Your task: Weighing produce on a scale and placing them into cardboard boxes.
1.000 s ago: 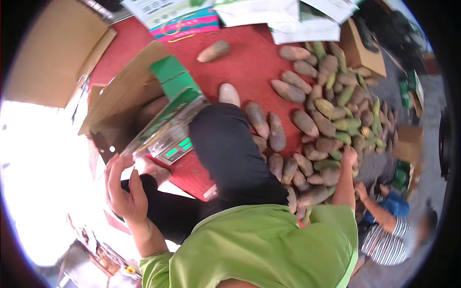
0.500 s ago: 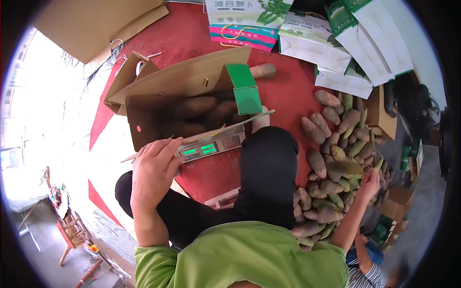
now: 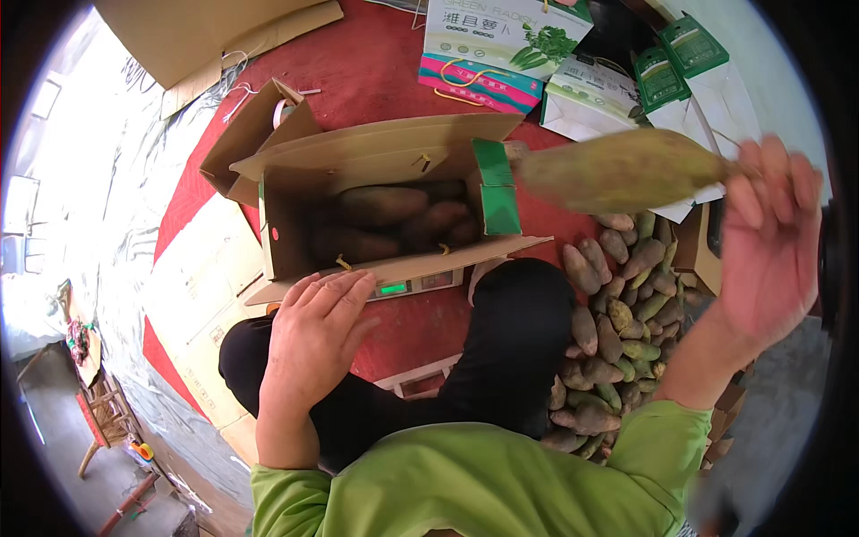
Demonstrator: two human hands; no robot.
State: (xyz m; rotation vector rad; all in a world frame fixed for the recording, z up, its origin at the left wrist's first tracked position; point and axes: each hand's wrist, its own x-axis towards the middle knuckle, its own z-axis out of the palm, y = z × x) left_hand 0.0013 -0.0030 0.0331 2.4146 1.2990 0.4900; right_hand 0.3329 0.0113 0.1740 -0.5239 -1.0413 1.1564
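Note:
My right hand [image 3: 771,234] is raised at the far right and grips a big yellow-green radish [image 3: 631,170] by its thin end. The radish is held sideways in the air, pointing left, slightly blurred. My left hand [image 3: 315,333] lies with outstretched fingers on the near flap of an open cardboard box [image 3: 367,148]. Inside the box lie several brownish radishes [image 3: 380,205]. Under the box is a scale with a lit green display [image 3: 394,289], partly hidden by the flap.
A pile of radishes [image 3: 617,358] lies right of my knee. White and green gift boxes [image 3: 595,94] and a blue-pink one [image 3: 479,82] stand at the back. Flat cardboard [image 3: 201,304] lies on the left, with red cloth [image 3: 358,54] beneath the box.
My right hand has lifted the big radish off the pile, up and toward the far side. The left hand has shifted slightly right and down along the flap, covering part of the display.

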